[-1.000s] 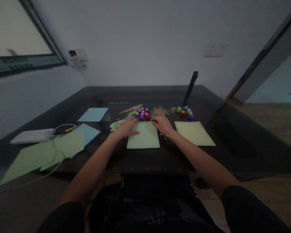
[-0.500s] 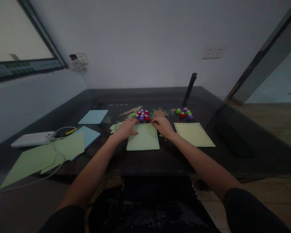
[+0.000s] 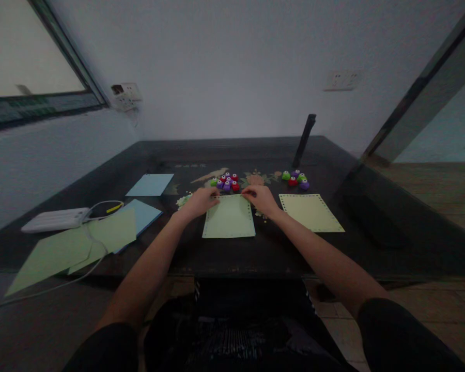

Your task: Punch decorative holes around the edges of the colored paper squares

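- Head view: a pale green sheet [image 3: 229, 219] lies flat on the dark tabletop [image 3: 279, 256], directly in front of the person, its far edge between the two hands.
- Left hand [image 3: 199, 203] is at the sheet's far left corner, fingers bent inward and only slightly parted; whether they pinch the paper or merely rest on it, I cannot tell.
- Right hand [image 3: 262, 200] is at the far right corner, thumb and forefinger drawn nearly together (anything tiny between them would be hidden at this scale).
- Done, as far as shows: small marks, probably holes, run along this sheet's far edge and down its right side. The yellowish sheet [image 3: 312, 214] to the right seems marked on all four sides.
- Left, by that comparison: the green sheet's left and near edges look mostly plain, though too dim to be sure.
- Small coloured pieces [image 3: 227, 185] sit just beyond the green sheet, with a second cluster [image 3: 292, 181] beyond the yellowish one.
- Blue paper [image 3: 151, 185] lies well apart, at the left.
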{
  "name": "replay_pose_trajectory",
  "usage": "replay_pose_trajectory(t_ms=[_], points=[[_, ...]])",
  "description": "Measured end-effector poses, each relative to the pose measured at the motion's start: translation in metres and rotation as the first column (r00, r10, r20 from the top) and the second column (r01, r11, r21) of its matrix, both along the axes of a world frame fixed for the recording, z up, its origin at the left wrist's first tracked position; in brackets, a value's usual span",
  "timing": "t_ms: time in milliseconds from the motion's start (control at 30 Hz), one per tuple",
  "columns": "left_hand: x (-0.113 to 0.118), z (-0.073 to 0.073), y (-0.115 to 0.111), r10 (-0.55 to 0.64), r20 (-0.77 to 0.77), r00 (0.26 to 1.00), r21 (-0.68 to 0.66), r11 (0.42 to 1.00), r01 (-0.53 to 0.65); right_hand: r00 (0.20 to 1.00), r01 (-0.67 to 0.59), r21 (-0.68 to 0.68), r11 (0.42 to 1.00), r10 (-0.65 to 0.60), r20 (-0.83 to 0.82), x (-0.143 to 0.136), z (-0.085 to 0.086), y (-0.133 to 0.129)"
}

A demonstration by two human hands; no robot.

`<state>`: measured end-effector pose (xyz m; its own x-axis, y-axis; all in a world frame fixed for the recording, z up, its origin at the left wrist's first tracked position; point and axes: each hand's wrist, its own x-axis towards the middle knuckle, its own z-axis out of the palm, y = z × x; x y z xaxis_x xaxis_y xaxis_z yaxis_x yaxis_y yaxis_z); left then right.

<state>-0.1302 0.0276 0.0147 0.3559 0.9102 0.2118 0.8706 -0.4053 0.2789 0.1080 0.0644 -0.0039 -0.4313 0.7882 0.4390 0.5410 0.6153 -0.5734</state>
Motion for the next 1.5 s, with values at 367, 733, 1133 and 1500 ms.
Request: replay_pose_trajectory(t_ms=[367,733,1133,1500], points=[[-0.005,0.019,-0.004,0.012,0.238,0.971,-0.019,1.0,-0.008,0.983,-0.087,-0.194,0.977,0.053,-0.176,0.002,-0.004,0.009],[-0.009,0.017,0.0,0.061,0.477,0.877,0.014,0.997,-0.077,0.882,-0.466,-0.65,0.6,0.251,-0.4,0.015,0.007,0.002],[0.002,0.009,0.005,0.185,0.819,0.543,-0.157,0.983,-0.098,0.906,-0.375,-0.541,0.753,0.174,-0.386,0.017,0.006,0.007],[0.013,-0.005,0.004,0.096,0.75,0.655,-0.226,0.967,0.117,0.89,-0.317,-0.442,0.839,0.103,-0.444,0.019,0.011,0.008]])
